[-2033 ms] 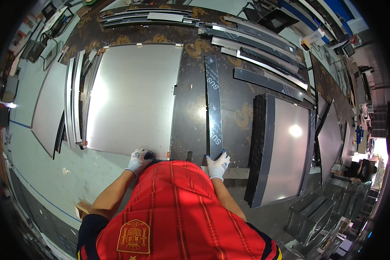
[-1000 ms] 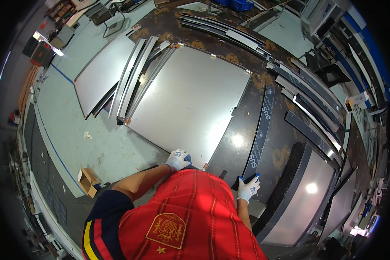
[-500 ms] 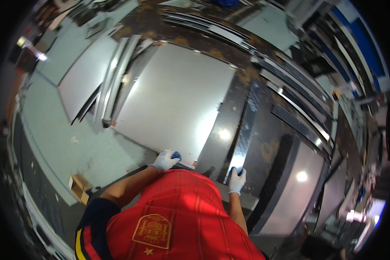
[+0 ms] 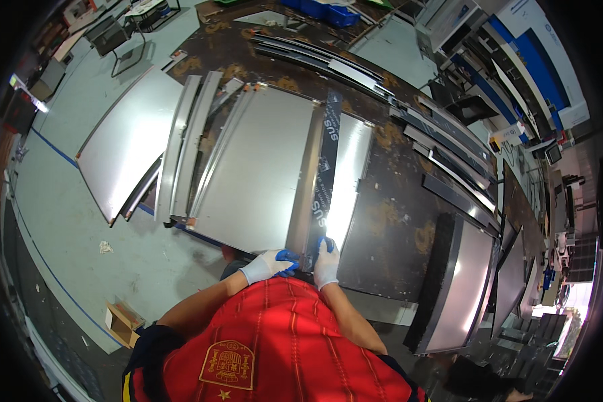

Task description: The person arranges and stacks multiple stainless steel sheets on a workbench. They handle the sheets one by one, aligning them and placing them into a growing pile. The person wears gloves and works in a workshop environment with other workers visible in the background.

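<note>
Pale workshop floor (image 4: 80, 221) lies at the left, with a leaning metal sheet (image 4: 124, 151) and a small cardboard box (image 4: 120, 323). Middle — a dark, rust-spotted workbench (image 4: 395, 221) bears a large steel panel (image 4: 261, 174). Its near edge is gripped by the gloved left hand (image 4: 266, 264) and right hand (image 4: 326, 262), fingers curled around a dark printed strip (image 4: 325, 174). Further panels (image 4: 459, 288) lie right.

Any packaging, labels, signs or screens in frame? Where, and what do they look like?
Dark printed strip: long, narrow, pale lettering, lying lengthwise on the big metal sheet, its near end between the left hand and right hand.
Cardboard box: small, brown, open, on the floor at lower left.
Blue-and-white panels: large, flat, leaning at upper right.
No screen that I can make out.
</note>
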Available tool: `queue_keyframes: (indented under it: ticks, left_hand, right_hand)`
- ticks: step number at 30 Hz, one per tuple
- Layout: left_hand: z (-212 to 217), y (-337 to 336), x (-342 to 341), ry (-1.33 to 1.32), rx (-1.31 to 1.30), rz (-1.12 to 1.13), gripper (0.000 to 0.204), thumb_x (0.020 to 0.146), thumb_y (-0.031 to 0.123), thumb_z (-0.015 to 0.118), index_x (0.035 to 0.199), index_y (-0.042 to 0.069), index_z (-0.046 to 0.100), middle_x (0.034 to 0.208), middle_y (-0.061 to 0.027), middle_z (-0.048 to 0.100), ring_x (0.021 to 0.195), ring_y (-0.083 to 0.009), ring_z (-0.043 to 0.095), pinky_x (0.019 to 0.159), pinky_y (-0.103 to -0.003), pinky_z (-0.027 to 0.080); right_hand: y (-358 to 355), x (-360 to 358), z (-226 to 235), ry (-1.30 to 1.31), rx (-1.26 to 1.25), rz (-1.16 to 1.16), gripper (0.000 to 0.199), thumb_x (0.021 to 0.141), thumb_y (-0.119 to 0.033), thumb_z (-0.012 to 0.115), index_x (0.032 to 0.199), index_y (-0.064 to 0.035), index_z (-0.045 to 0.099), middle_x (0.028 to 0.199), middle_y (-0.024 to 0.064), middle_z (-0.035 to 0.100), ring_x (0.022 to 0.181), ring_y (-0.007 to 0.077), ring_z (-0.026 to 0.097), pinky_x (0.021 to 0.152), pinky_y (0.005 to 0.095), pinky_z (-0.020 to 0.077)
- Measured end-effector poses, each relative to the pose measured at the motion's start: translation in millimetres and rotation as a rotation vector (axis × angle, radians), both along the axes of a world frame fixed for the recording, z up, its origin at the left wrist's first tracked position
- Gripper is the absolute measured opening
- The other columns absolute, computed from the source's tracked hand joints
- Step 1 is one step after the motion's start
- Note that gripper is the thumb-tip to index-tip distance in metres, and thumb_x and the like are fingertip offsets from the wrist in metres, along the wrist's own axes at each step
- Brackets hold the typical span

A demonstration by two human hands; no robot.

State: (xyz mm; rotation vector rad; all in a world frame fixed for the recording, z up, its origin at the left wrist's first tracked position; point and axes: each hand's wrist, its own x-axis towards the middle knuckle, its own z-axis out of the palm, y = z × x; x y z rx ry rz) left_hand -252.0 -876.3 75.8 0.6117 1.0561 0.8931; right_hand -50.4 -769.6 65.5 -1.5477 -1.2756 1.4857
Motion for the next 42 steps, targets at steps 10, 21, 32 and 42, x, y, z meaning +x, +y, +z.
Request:
queue_keyframes:
  ticks: [10, 21, 32, 42]
  left_hand:
    - [-8, -99, -158, -0.009, -0.248, 0.386, 0.031, 0.106, 0.008, 0.068, 0.133, -0.007, 0.071, 0.116, -0.0115, 0.079, 0.098, -0.0178, 0.076, 0.087, -0.031, 0.062]
    - [-72, -138, -215, -0.003, -0.343, 0.64, 0.022, 0.104, 0.006, 0.07, 0.123, -0.003, 0.075, 0.106, -0.0098, 0.079, 0.091, -0.0204, 0.077, 0.081, -0.035, 0.065]
    - [-35, -144, -242, 0.269, -0.172, 0.469, 0.016, 0.105, 0.002, 0.066, 0.118, -0.002, 0.074, 0.106, -0.0098, 0.078, 0.087, -0.02, 0.077, 0.077, -0.035, 0.066]
    - [-59, -136, -244, -0.06, -0.267, 0.625, 0.016, 0.106, 0.004, 0.066, 0.117, -0.001, 0.075, 0.102, -0.0074, 0.077, 0.085, -0.0175, 0.075, 0.075, -0.033, 0.063]
  right_hand:
    - [-95, -204, -42, -0.001, -0.123, 0.185, 0.025, 0.112, -0.014, 0.057, 0.128, 0.0015, 0.069, 0.109, 0.0093, 0.073, 0.099, 0.0193, 0.065, 0.092, 0.0351, 0.0532]
    - [-86, -274, -69, -0.06, -0.322, 0.375, 0.023, 0.108, -0.015, 0.063, 0.123, -0.0002, 0.073, 0.101, 0.013, 0.076, 0.092, 0.0234, 0.069, 0.087, 0.0393, 0.0563]
    - [-90, -279, -94, 0.016, -0.457, 0.419, 0.022, 0.112, -0.013, 0.06, 0.126, -0.0011, 0.073, 0.106, 0.0067, 0.074, 0.092, 0.0174, 0.068, 0.087, 0.0347, 0.057]
    - [-73, -293, -66, 0.043, -0.503, 0.356, 0.025, 0.109, -0.014, 0.065, 0.127, 0.0003, 0.075, 0.107, 0.009, 0.076, 0.092, 0.0212, 0.07, 0.087, 0.037, 0.0592]
